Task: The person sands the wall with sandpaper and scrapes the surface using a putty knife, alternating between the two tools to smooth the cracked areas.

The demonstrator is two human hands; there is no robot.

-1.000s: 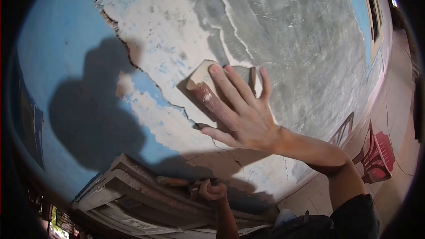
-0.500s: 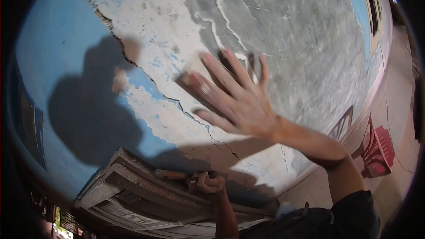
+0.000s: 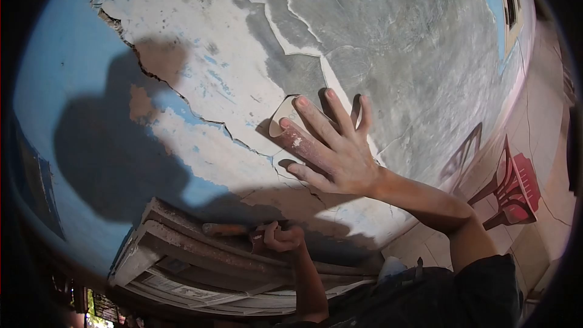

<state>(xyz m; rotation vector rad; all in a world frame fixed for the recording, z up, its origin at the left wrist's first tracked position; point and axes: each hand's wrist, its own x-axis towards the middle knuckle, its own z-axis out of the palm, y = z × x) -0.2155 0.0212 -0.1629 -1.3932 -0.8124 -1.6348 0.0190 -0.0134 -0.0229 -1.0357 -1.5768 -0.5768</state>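
My right hand (image 3: 346, 161) lies with spread fingers against the wall, pressing a curled pale sheet (image 3: 279, 118) that looks like sandpaper. The sheet's edge shows around the index and middle fingertips; the rest is hidden under the hand. The index finger is reddish with a white smear. Under it the wall (image 3: 425, 73) has grey and white patches, with a pale ridged line running up from the fingers. Lower down, my left hand (image 3: 282, 238) is closed around a tool with a wooden handle (image 3: 225, 229); its head is mostly covered by the fingers.
A long crack (image 3: 161, 79) crosses the wall between blue paint and white filler. Below stands a worn, pale wooden piece of furniture (image 3: 200, 255) with ledges. To the right, a red plastic chair (image 3: 516, 191) is on the tiled floor (image 3: 540, 121). A window frame (image 3: 509, 0) is at upper right.
My right hand has shifted slightly down and right across the wall, and the sheet shows more sharply. My left hand still holds the tool. The view has shifted a little.
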